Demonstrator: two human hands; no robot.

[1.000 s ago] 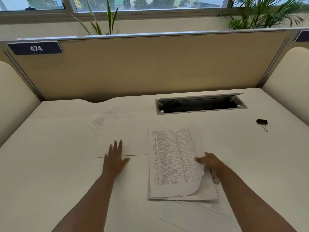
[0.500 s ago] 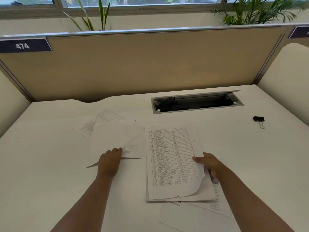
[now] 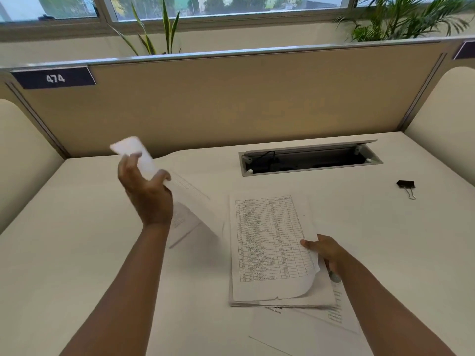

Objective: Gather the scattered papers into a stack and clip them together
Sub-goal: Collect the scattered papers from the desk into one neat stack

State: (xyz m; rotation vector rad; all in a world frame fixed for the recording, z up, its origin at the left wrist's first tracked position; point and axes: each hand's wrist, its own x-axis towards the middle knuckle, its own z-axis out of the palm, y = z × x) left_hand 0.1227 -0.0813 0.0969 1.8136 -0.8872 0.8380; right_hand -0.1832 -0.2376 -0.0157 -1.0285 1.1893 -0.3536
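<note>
Gathering loose sheets, mid-transfer. The stack (image 3: 272, 250) lies flat on the tabletop (image 3: 77, 227) toward its near edge, right of centre, a printed table on its top page and the near right corner of that page curled upward. The right hand (image 3: 325, 251) pinches the stack at its right edge, thumb on top, and steadies it there.

The change of note is on the left. A second ago the left hand (image 3: 146, 191) lay flat, fingers spread, on a blank sheet to the left of the stack; half a second ago its fingers had curled over that sheet's near edge. Now the lifted sheet (image 3: 180, 191) is off the tabletop, gripped between thumb and fingers and bent over the hand, its free end hanging down toward the stack; motion blur hides its exact outline. Another printed page (image 3: 183, 222) shows faintly beneath it, left of the stack; whether that page rests flat or is rising with the first cannot be told.

More loose sheets (image 3: 308, 330) lie partly under the near end of the stack, reaching toward the near edge. The binder clip (image 3: 406, 186) sits untouched toward the right edge, well apart from the papers and level with the open cable tray (image 3: 311, 159) set in the tabletop farther back.

Judged from this arrangement, gathering is partway done: one sheet is on its way to the stack, others remain to be collected, and clipping has not begun.
</note>
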